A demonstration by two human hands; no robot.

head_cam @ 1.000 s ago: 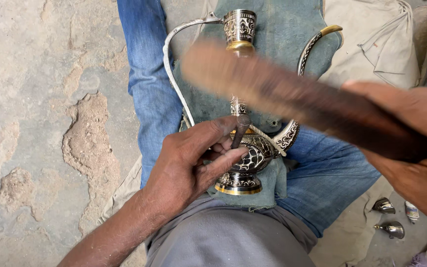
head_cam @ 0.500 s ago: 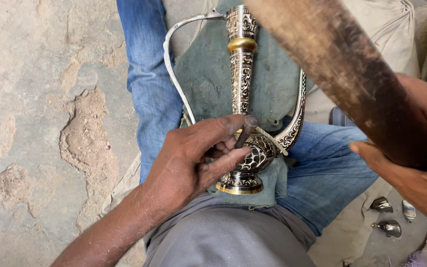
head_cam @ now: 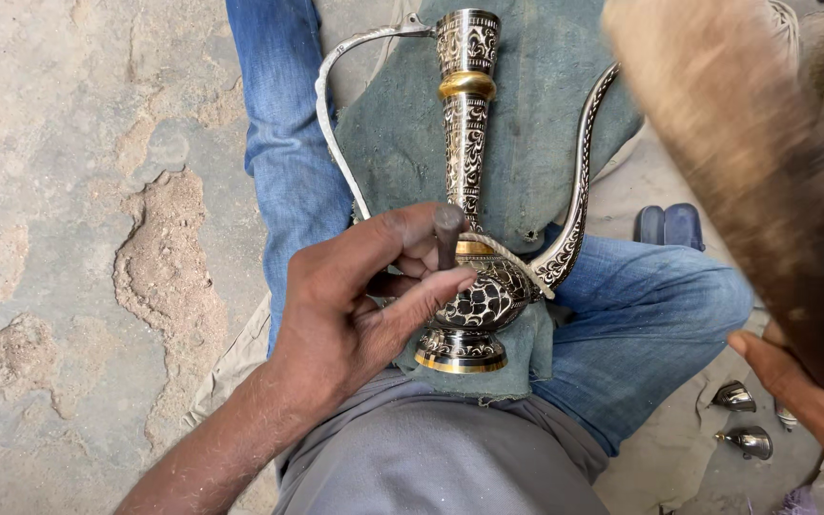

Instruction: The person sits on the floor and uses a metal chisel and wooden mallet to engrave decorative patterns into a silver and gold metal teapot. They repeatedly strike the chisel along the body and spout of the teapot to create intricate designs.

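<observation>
While clamped on a punch (head_cam: 448, 234), left hand (head_cam: 364, 300) against ornate ewer (head_cam: 469, 191); right hand (head_cam: 793, 377) gripping wooden mallet (head_cam: 746, 162).

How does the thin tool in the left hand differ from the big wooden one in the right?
The punch is short, thin, dark metal, standing upright on the ewer; the mallet is long, thick, brown wood, raised and blurred. The left hand pinches the punch in its fingers; the right hand grips the mallet's end.

Bright, even daylight, soft shadows; wooden mallet (head_cam: 765, 181) motion-blurred upper right.
</observation>
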